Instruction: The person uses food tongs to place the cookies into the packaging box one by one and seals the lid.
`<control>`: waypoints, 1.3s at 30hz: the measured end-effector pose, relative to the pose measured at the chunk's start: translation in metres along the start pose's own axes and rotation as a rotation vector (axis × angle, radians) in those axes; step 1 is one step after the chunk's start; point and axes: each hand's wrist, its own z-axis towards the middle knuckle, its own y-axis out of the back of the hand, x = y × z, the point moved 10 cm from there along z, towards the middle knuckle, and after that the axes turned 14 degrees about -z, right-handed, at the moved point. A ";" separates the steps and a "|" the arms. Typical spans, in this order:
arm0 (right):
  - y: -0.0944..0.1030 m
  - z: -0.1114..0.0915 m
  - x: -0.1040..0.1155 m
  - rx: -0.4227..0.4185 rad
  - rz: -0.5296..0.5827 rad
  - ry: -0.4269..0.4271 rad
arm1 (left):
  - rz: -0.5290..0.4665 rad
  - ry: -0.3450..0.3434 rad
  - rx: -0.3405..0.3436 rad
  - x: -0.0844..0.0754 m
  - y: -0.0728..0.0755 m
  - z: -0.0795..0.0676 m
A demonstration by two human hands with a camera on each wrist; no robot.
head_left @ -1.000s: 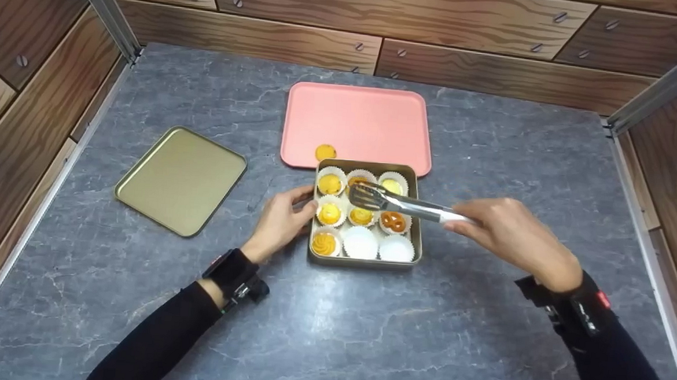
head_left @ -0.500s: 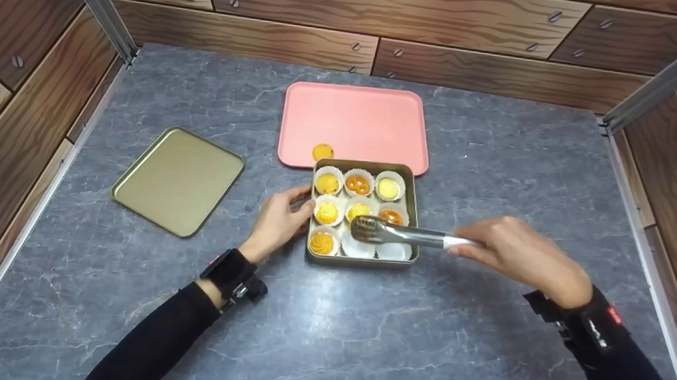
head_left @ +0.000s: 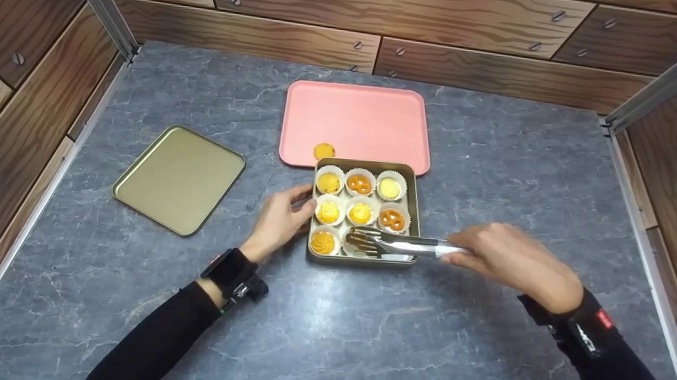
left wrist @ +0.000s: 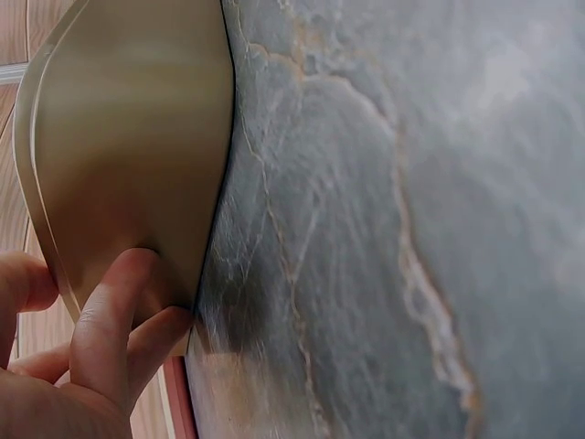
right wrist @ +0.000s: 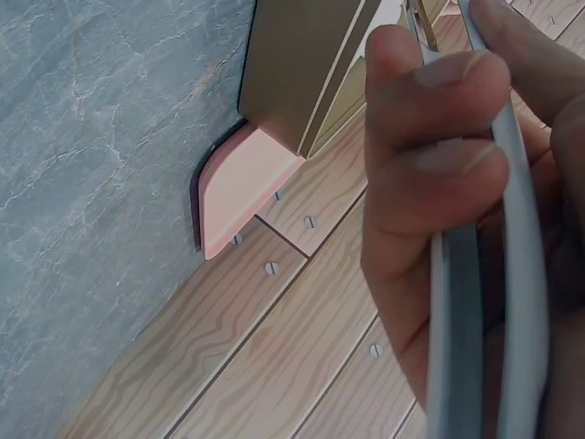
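My right hand (head_left: pixel 508 260) grips metal tongs (head_left: pixel 411 245) by their pale handles, with fingers wrapped round both arms in the right wrist view. The slotted tips reach into the front row of a gold tin (head_left: pixel 363 262), over the middle paper cup. Nothing shows between the tips. Cups in the tin hold cookies: a swirl cookie (head_left: pixel 322 243), pretzels (head_left: pixel 392 219) and round yellow ones. The tongs partly cover the front middle and right cups. My left hand (head_left: pixel 279 219) rests its fingers against the tin's left wall, thumb near the rim.
A pink tray (head_left: pixel 360 116) lies behind the tin, which overlaps its front edge. One round cookie (head_left: pixel 324 151) sits on the tray beside the tin's back left corner. The tin's gold lid (head_left: pixel 179 181) lies to the left. Wood-patterned walls (head_left: pixel 300 31) enclose the grey table (head_left: pixel 331 328).
My right hand has brought the tongs from the tin's middle rows toward me to the front row. The tips closed up halfway, then spread again. My left hand has stayed at the tin.
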 end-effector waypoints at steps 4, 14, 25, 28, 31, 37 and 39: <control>0.003 -0.001 0.000 -0.022 -0.014 -0.003 | 0.008 -0.005 -0.004 -0.001 0.001 0.000; 0.013 -0.003 -0.004 -0.108 -0.038 -0.008 | -0.012 0.006 0.000 0.000 0.003 0.000; 0.018 0.006 -0.008 -0.191 -0.023 -0.026 | -0.008 -0.024 -0.010 -0.002 0.005 -0.001; 0.020 0.013 -0.012 -0.255 0.001 -0.053 | -0.015 -0.003 -0.005 0.000 0.004 -0.001; 0.021 0.022 -0.021 -0.333 0.030 -0.078 | -0.018 0.006 -0.002 0.001 0.002 -0.001; 0.022 0.051 -0.046 -0.433 0.085 -0.122 | -0.003 -0.003 0.001 -0.001 0.000 0.000; 0.024 0.061 -0.052 -0.447 0.084 -0.129 | -0.010 -0.002 0.004 -0.001 0.000 0.000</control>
